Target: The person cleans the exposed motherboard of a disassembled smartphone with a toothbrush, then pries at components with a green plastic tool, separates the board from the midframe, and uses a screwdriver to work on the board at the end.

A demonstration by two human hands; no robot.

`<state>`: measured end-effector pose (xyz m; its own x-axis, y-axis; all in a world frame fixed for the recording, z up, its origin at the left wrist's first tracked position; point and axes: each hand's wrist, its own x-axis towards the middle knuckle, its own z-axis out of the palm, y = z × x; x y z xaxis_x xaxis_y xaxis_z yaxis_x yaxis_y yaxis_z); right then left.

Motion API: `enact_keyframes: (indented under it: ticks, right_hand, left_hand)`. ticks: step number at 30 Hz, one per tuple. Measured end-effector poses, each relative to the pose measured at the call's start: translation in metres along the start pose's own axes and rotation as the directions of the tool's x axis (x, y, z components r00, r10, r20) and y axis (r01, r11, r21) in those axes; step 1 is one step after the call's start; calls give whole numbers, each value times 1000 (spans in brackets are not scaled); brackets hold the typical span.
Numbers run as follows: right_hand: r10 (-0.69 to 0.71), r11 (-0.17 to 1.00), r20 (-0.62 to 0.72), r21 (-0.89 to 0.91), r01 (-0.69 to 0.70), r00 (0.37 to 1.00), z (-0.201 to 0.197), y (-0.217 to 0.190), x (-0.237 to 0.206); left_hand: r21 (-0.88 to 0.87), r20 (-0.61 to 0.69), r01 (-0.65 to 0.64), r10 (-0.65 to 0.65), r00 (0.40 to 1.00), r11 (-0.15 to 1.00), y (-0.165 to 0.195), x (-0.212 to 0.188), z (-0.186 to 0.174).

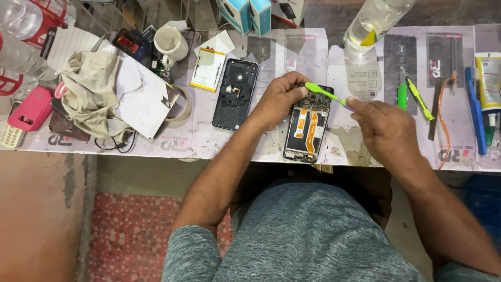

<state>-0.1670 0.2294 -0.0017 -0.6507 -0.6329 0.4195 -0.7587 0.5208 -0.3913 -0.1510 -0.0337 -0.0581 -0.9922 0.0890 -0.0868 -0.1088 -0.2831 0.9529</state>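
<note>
Both forearms are reaching up from the near edge. The right hand (389, 128) is pinching a slim green plastic brush (323, 93), pointing left. The left hand (279, 99) is curling over the top of an opened black smartphone with orange ribbon cables (308, 128), lying on the pale printed table mat (271, 52). A black plastic back cover (235, 94) is lying just left.

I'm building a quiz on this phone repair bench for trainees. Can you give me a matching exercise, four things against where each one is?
Things:
1. green brush
2. opened phone
3. black back cover
4. white mug

Places:
A. lying flat, left of the opened phone
B. held in the right hand
C. far side of the bench, beside the crumpled cloth
D. steadied under the left hand

Pairs: 1-B, 2-D, 3-A, 4-C
</note>
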Motion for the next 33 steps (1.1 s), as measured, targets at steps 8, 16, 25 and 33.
enact_keyframes:
  ticks: [8,16,25,33]
  right_hand:
    - [7,999,32,42,-9,999,-3,13,-11]
    - [-53,998,59,36,51,997,9,37,-10]
    - [-111,993,29,-25,112,993,3,23,2]
    - [-172,983,51,66,169,984,11,44,-8]
  left_hand:
    - [13,57,77,-77,995,997,-18,4,-13]
    - [-18,78,68,-66,995,998,-20,6,-17]
    - [-38,95,22,-18,995,999,-22,7,-18]
    - [-84,133,62,-51,990,994,-18,7,-19]
